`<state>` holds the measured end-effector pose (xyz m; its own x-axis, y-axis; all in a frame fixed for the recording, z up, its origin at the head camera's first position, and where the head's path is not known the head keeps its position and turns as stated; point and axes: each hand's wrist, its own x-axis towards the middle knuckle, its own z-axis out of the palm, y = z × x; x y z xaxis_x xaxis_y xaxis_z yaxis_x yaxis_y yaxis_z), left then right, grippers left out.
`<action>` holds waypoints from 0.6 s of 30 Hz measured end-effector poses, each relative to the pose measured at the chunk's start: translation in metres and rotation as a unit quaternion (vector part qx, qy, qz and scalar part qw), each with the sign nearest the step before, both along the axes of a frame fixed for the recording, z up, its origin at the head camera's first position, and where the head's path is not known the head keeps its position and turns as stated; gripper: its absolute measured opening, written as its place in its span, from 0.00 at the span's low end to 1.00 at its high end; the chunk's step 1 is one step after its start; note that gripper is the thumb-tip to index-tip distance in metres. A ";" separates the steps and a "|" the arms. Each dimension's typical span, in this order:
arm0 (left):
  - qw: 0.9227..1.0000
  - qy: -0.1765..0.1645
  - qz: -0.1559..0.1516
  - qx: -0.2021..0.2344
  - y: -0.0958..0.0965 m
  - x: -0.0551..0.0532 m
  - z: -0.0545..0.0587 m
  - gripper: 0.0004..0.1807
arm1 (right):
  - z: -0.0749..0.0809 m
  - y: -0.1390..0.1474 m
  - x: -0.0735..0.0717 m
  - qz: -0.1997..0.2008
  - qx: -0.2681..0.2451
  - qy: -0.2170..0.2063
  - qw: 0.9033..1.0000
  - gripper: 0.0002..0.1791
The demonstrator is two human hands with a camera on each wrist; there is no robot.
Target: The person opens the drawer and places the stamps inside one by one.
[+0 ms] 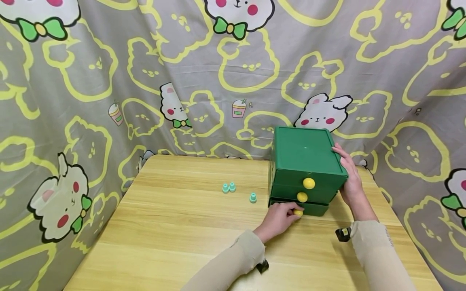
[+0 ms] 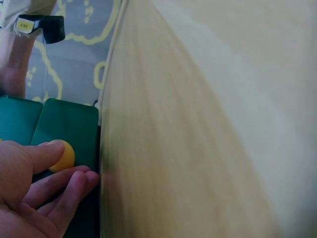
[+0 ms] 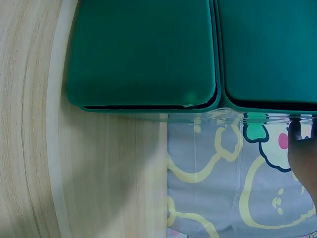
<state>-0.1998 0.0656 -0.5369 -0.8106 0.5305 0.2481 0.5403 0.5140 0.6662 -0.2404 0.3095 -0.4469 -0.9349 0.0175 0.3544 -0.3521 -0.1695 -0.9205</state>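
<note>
A small green drawer cabinet (image 1: 303, 149) stands at the back right of the table, with yellow round knobs on its stacked drawers. My left hand (image 1: 278, 220) pinches the yellow knob (image 2: 63, 157) of the bottom drawer (image 1: 314, 209), between thumb and fingers. That drawer juts slightly out past the ones above it. Against the cabinet's right side rests my right hand (image 1: 351, 180), its fingers extended along the upper edge. In the right wrist view, part of the right hand (image 3: 304, 161) shows at the edge, beside the green drawer fronts (image 3: 143, 54).
Several small teal pegs, stepped in shape, stand left of the cabinet: a pair (image 1: 229, 187) and a single peg (image 1: 253, 197) closer to it. Behind the wooden table (image 1: 174, 226) hangs a grey curtain (image 1: 204, 81) with cartoon prints.
</note>
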 end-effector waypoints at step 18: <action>1.000 0.009 -0.009 -0.011 -0.002 0.008 0.000 0.11 | 0.001 -0.001 0.000 -0.006 -0.004 -0.007 1.000 0.26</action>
<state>-0.1920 0.0641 -0.5370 -0.7965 0.5502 0.2508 0.5612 0.5180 0.6456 -0.2403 0.3080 -0.4463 -0.9393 0.0310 0.3416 -0.3416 -0.1733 -0.9237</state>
